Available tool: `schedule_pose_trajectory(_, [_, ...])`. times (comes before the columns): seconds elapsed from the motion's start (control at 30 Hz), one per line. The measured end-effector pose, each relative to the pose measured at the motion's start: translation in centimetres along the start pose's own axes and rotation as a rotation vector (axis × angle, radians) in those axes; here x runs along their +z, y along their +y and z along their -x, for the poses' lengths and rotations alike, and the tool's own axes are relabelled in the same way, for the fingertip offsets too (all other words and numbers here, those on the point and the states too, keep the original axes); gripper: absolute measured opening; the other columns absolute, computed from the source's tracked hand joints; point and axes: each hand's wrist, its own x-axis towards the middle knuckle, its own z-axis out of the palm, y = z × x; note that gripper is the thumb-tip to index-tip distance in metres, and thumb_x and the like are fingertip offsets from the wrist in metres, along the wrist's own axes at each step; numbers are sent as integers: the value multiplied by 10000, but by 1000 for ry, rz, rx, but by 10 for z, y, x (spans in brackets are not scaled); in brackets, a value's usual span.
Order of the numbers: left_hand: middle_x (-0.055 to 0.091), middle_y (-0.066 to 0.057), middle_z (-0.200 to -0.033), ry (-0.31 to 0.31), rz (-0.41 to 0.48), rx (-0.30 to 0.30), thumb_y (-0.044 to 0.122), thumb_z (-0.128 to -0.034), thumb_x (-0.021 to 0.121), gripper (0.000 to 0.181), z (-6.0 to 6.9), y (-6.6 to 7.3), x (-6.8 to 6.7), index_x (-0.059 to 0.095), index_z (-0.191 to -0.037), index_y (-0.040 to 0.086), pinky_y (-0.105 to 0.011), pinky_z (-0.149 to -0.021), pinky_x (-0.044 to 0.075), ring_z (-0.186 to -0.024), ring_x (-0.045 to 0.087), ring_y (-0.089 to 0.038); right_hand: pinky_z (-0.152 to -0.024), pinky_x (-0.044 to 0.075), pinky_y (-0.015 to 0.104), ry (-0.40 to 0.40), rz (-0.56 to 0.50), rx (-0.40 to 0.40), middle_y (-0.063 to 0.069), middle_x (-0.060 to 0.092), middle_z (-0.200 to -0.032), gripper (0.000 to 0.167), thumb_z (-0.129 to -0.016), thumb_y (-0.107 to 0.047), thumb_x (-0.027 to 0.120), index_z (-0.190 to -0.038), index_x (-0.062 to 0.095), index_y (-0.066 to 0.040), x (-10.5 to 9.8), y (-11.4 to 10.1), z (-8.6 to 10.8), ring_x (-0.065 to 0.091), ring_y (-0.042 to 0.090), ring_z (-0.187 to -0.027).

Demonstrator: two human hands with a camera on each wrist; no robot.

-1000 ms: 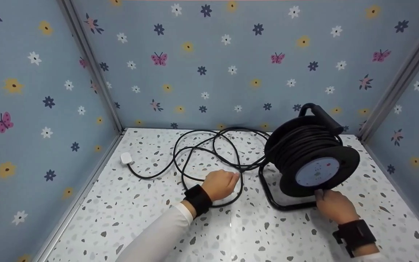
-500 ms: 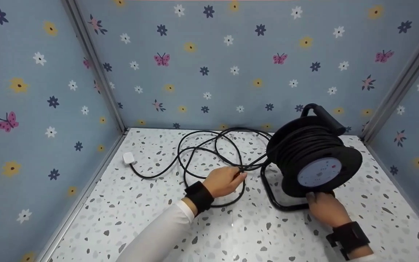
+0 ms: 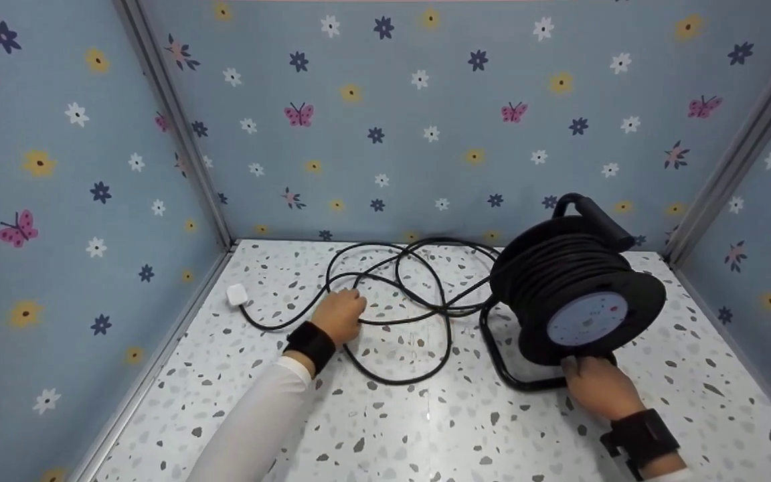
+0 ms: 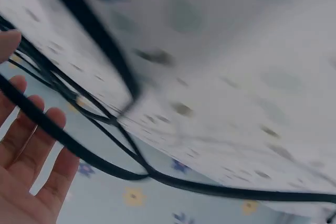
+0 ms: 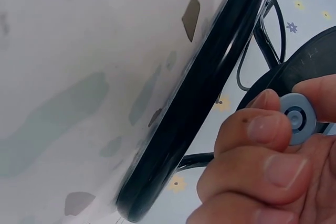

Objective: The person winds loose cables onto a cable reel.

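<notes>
A black cable reel (image 3: pixel 559 261) stands at the right in the head view, wound with black cable and bearing a pale socket disc (image 3: pixel 587 318). At its lower rim, my right hand (image 3: pixel 601 387) pinches a small grey-blue knob (image 5: pixel 297 118) between thumb and curled fingers, as the right wrist view shows. Loose cable (image 3: pixel 399 381) lies in loops left of the reel. My left hand (image 3: pixel 340 316) is at the left side of these loops. In the left wrist view its fingers (image 4: pixel 44 135) are spread and loosely bent, with cable crossing in front of them.
At the cable's far-left end lies a white plug (image 3: pixel 237 294). The reel's black tube stand (image 3: pixel 526 385) rests on the speckled white tabletop (image 3: pixel 425 435). Flowered blue panels (image 3: pixel 385 134) close in the back and both sides.
My left hand has moved left, from the cable crossing near the reel to the loops' left side. My right hand has shifted slightly left along the reel's lower rim with the knob.
</notes>
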Motion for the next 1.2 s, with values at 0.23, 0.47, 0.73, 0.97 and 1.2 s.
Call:
schedule_pose_trajectory(0.23, [762, -171, -992, 410, 219, -248, -35, -964, 727, 65, 13, -46, -30, 742, -1000, 17, -501, -829, 617, -922, 745, -372, -827, 533, 705, 18, 14, 1, 314, 732, -1003, 508, -1163, -295, 354, -834, 658, -57, 1, 0, 1, 722, 504, -913])
schedule_pose_trajectory(0.47, [741, -271, -1209, 798, 689, -427, 187, -1024, 771, 318, -8, -63, -104, 716, -1207, -67, -520, -1106, 520, -1203, 688, -436, -816, 538, 689, 33, 7, 5, 260, 720, -963, 487, -1165, -293, 367, -853, 656, -57, -1, 1, 2, 703, 395, -827])
schedule_pose_trajectory(0.73, [598, -47, -894, 865, 866, -393, 956, -817, 604, 819, -13, -62, -152, 614, -925, 144, -312, -852, 432, -859, 556, -201, -849, 540, 708, 23, 4, 16, 319, 727, -1064, 492, -1164, -311, 354, -907, 678, -46, 0, 2, 3, 725, 499, -936])
schedule_pose_trajectory(0.97, [306, 120, -591, 833, 714, -339, 1048, -750, 481, 788, 12, -71, -130, 335, -608, 286, -243, -579, 189, -547, 254, -56, -900, 530, 728, 37, -7, 14, 371, 713, -1171, 497, -1165, -319, 359, -1099, 702, 35, 1, 2, 5, 689, 601, -1085])
schedule_pose_trajectory(1.2, [290, 161, -528, 694, 733, -263, 898, -881, 594, 791, 43, -74, -100, 336, -531, 237, -219, -542, 190, -501, 240, -23, -953, 510, 723, 22, -26, 1, 415, 681, -1196, 565, -1176, -327, 361, -1218, 696, 127, 4, -3, 4, 683, 585, -1098])
